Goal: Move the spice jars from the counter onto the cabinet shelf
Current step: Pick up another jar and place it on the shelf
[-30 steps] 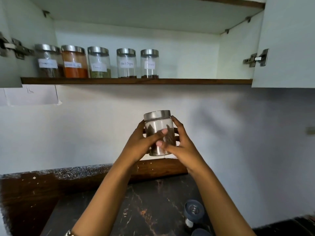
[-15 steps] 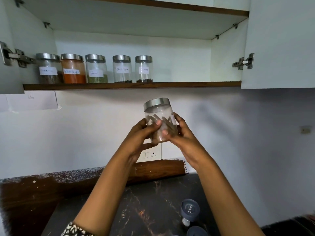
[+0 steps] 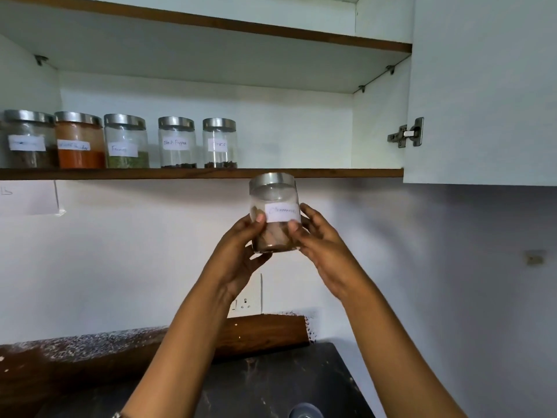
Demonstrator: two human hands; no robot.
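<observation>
A clear glass spice jar (image 3: 273, 203) with a steel lid, a white label and brown sticks inside is held upright between my left hand (image 3: 241, 251) and my right hand (image 3: 322, 245). Its lid is level with the front edge of the cabinet shelf (image 3: 331, 172), just below and in front of it. On the shelf's left half stand several labelled steel-lidded jars in a row, ending with the black pepper jar (image 3: 177, 143) and a jar of dark cloves (image 3: 220, 143). The shelf to the right of them is bare.
The open cabinet door (image 3: 482, 86) with its hinge (image 3: 407, 135) hangs at the right. A dark stone counter (image 3: 271, 387) lies below, with a grey round object (image 3: 304, 411) at the bottom edge. A wall socket (image 3: 247, 300) sits behind my left wrist.
Both hands have lifted the jar from chest height up to the shelf's edge. The jar has been turned so its label faces me.
</observation>
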